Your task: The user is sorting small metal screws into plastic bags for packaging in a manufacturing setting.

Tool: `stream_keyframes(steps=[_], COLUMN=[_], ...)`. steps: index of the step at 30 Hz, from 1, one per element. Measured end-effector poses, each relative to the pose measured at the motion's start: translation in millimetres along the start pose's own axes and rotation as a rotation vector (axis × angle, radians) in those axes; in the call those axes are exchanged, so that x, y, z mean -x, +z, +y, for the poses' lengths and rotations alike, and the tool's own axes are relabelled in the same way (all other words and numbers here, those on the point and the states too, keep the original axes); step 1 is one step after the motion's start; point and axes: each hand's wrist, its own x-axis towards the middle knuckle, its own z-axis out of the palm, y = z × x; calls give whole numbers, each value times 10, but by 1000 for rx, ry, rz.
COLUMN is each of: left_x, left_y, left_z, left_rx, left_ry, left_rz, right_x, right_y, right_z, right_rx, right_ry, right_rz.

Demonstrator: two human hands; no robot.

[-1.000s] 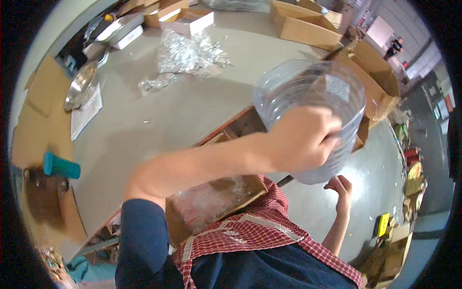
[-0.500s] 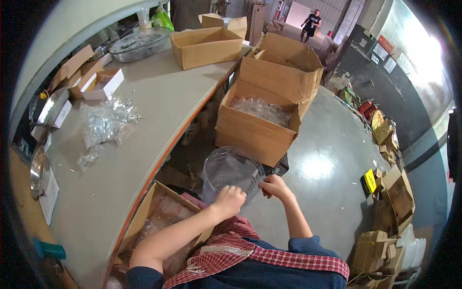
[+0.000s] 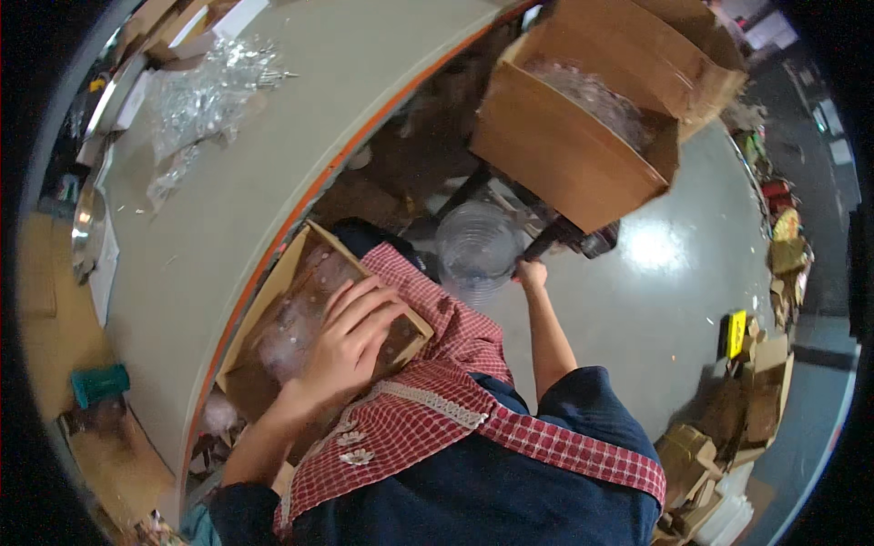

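Observation:
My left hand (image 3: 350, 329) is over an open cardboard box (image 3: 414, 332) at my lap, fingers stretched and slightly apart, holding nothing I can see. Inside that box lie clear plastic bags (image 3: 289, 337) with small contents I cannot make out. Low beside the table, my right hand (image 3: 532, 273) is closed at the right edge of a round, clear plastic tub (image 3: 478, 244); its fingertips are partly hidden. The tub has ringed walls and looks see-through.
A large cardboard box (image 3: 564, 150) holding clear plastic stands ahead right on a dark stand. On the grey table (image 3: 264, 173) lie a clear bag of metal pins (image 3: 205, 100) and a teal object (image 3: 100, 386). Cardboard pieces (image 3: 760, 409) line the right side.
My left hand has left the tub's side for the box at my lap and its fingers have opened. The tub and my right hand are lower and farther away. The view has tilted down.

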Motion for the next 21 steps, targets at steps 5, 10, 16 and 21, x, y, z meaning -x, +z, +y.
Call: stream_keyframes(steps=[5,10,16,21], left_x=[637,1004,982,901], left_y=[-42,82,35,-171], left_z=[8,-7,-142,-126], left_rx=[-3,3,-4,110], left_ry=[-397,-611,-620,-670], left_rz=[198,309,364,328], right_x=[22,-556,-473,-267], right_y=[611,1328,1006,827], right_z=[-98,1063,820,555], right_rx=[83,-190,-342,351], right_ry=[-197,171,544,-26], right_rz=[-385,-359,-387,-637])
